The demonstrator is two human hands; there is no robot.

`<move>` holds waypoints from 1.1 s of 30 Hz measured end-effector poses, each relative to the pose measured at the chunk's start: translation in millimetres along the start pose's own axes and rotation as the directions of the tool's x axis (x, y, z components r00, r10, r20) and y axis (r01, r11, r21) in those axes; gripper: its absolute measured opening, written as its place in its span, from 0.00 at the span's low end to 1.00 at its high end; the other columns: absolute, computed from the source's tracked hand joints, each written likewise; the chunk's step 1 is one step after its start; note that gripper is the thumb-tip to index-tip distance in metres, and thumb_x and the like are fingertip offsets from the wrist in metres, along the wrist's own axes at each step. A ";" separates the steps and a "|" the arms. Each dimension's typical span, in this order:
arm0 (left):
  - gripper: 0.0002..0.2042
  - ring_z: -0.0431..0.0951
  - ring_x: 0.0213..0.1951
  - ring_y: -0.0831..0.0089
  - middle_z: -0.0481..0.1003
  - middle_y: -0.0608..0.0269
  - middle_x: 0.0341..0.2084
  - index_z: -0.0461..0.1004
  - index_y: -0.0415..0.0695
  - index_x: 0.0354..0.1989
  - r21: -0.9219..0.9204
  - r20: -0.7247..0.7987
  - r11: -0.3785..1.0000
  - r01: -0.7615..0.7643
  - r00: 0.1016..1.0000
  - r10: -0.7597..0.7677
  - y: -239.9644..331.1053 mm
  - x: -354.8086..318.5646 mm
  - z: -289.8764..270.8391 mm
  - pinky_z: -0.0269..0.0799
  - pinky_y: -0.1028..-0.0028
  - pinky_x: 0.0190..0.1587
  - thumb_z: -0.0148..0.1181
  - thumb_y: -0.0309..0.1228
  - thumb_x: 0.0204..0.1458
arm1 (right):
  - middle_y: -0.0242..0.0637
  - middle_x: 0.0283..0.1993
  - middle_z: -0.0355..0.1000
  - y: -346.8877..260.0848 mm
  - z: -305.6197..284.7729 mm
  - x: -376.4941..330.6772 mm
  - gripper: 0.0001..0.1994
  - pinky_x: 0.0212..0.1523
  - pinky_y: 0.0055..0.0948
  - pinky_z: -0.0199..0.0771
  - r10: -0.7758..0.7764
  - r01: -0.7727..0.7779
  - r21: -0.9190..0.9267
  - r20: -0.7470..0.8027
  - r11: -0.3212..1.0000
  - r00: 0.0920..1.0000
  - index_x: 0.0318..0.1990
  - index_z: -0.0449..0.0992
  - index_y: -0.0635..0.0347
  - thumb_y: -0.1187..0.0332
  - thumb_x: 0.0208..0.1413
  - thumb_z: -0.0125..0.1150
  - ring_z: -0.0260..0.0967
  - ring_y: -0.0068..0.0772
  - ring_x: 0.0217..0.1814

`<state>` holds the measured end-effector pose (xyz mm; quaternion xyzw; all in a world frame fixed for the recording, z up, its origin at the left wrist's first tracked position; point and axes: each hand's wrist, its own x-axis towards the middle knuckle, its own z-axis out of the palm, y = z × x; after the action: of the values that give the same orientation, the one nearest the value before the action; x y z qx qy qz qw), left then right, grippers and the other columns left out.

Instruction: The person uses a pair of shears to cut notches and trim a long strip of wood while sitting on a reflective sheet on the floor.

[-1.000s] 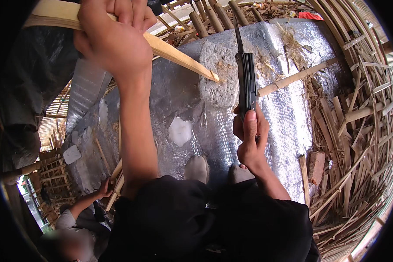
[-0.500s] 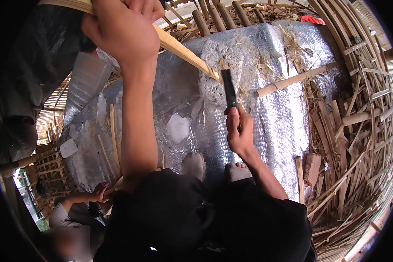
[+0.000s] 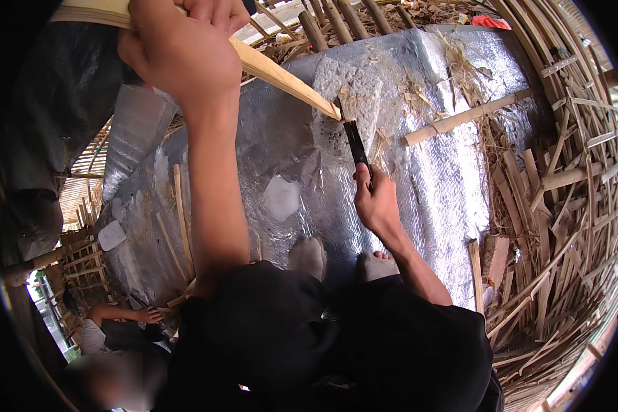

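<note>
Closed round a long pale bamboo strip (image 3: 285,79), my left hand (image 3: 185,58) is at the upper left. The strip slopes down to the right, and its pointed end is over a rough grey stone block (image 3: 362,96). Below that end, my right hand (image 3: 378,199) grips a dark knife (image 3: 356,145), its thumb along the handle. The knife's upper tip appears close to the strip's end; whether they touch I cannot tell. Part of the left hand's grip is hidden by the hand itself.
Silvery foil sheeting (image 3: 432,206) covers the floor under my feet. A bamboo pole (image 3: 460,125) lies across it on the right. Many split bamboo strips (image 3: 590,226) and a brick (image 3: 494,259) are at the right. Another person (image 3: 120,336) sits at the lower left.
The knife has come down slightly, its tip now just below the strip's end. My left hand and the strip have shifted a little left and up.
</note>
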<state>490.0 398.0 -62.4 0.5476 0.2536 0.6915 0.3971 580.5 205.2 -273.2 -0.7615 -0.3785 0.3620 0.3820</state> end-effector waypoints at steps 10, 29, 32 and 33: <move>0.20 0.47 0.13 0.79 0.46 0.68 0.12 0.48 0.49 0.17 0.075 -0.054 0.997 -0.014 0.998 0.018 7.6 3.2 1.5 0.47 0.74 0.20 0.46 0.37 0.60 | 0.42 0.14 0.61 -22.0 -1.2 -9.8 0.18 0.21 0.38 0.56 -0.183 0.178 0.153 0.018 0.972 0.983 0.35 0.73 0.68 0.59 0.69 0.48 0.60 0.35 0.15; 0.21 0.46 0.12 0.79 0.46 0.68 0.10 0.46 0.51 0.17 0.067 0.059 0.997 -0.031 0.998 0.027 28.7 4.4 -11.3 0.46 0.75 0.19 0.45 0.41 0.61 | 0.58 0.15 0.66 -42.2 -3.6 -15.9 0.17 0.21 0.52 0.66 -0.229 0.234 -0.049 0.090 0.971 0.969 0.31 0.65 0.70 0.63 0.67 0.50 0.68 0.64 0.18; 0.21 0.46 0.12 0.80 0.46 0.69 0.10 0.47 0.51 0.18 0.026 0.127 0.999 -0.022 0.992 0.019 31.8 0.6 -10.4 0.45 0.76 0.19 0.44 0.41 0.61 | 0.62 0.16 0.67 -56.4 -10.3 -21.2 0.17 0.24 0.56 0.70 -0.212 0.229 -0.208 0.103 0.951 0.972 0.32 0.64 0.71 0.62 0.66 0.50 0.71 0.67 0.21; 0.21 0.46 0.12 0.80 0.46 0.69 0.10 0.47 0.51 0.18 0.028 0.107 1.000 -0.009 0.994 0.006 31.5 1.2 -9.4 0.45 0.76 0.19 0.43 0.41 0.62 | 0.62 0.16 0.67 -62.6 -10.7 -22.8 0.18 0.24 0.56 0.70 -0.201 0.217 -0.346 0.083 0.913 0.976 0.32 0.64 0.71 0.61 0.66 0.49 0.71 0.68 0.21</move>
<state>472.3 382.3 -39.6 0.5901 0.2397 0.6591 0.3998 560.4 208.9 -208.9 -0.7642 -0.5253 0.2625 0.2667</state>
